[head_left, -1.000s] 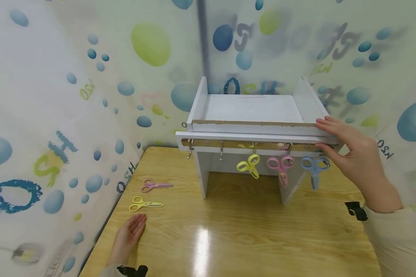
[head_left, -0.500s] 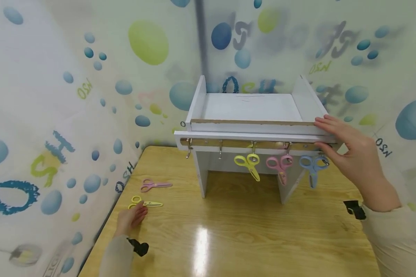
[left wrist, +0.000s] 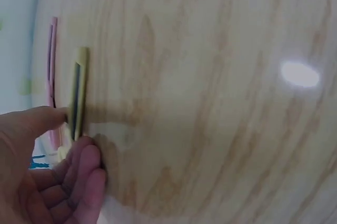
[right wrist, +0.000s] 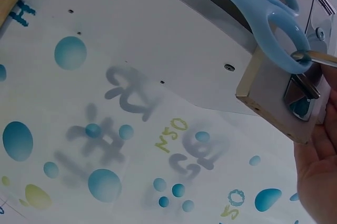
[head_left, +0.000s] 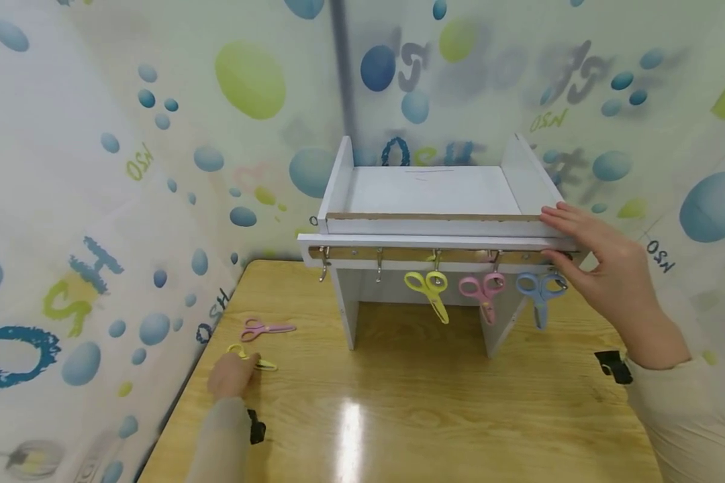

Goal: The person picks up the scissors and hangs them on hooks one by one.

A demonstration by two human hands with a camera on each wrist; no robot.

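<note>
Beside the left wall my left hand (head_left: 232,376) pinches a pair of yellow scissors (head_left: 267,365) on the table. In the left wrist view, thumb and fingers lie on either side of these scissors (left wrist: 78,87); the handles are mostly hidden. Pink scissors (head_left: 278,329) lie just behind. My right hand (head_left: 616,275) grips the right end of a white shelf (head_left: 435,228), fingers over the top and thumb at the front hook rail (head_left: 350,253). Yellow scissors (head_left: 440,308), pink scissors (head_left: 488,310) and blue scissors (head_left: 540,310) hang from its hooks.
Two hooks at the rail's left, including the far-left hook (head_left: 323,263), carry nothing. The shelf stands on side panels on the wooden table (head_left: 435,416). Patterned walls (head_left: 248,80) close off the back and left.
My left hand has moved forward from in front of the yellow scissors and taken hold of them; they have turned slightly. The hanging yellow scissors have swung. My right hand stays on the shelf.
</note>
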